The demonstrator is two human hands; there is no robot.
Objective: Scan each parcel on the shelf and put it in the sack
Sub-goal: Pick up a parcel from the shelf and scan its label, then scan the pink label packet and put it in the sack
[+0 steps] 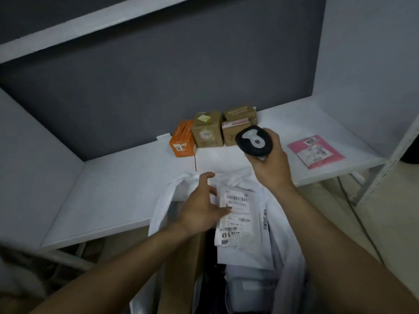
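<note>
You're easing the white parcel into the sack, left hand fingers spread loose; right hand is gripping the scanner. Boxes centre-frame next, probably.

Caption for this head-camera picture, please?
Right hand grips the scanner; left hand touches a labelled white parcel in the open sack.

The right hand is gripping a black barcode scanner above the shelf. The left hand, fingers spread, is touching a labelled white parcel in the sack.
</note>
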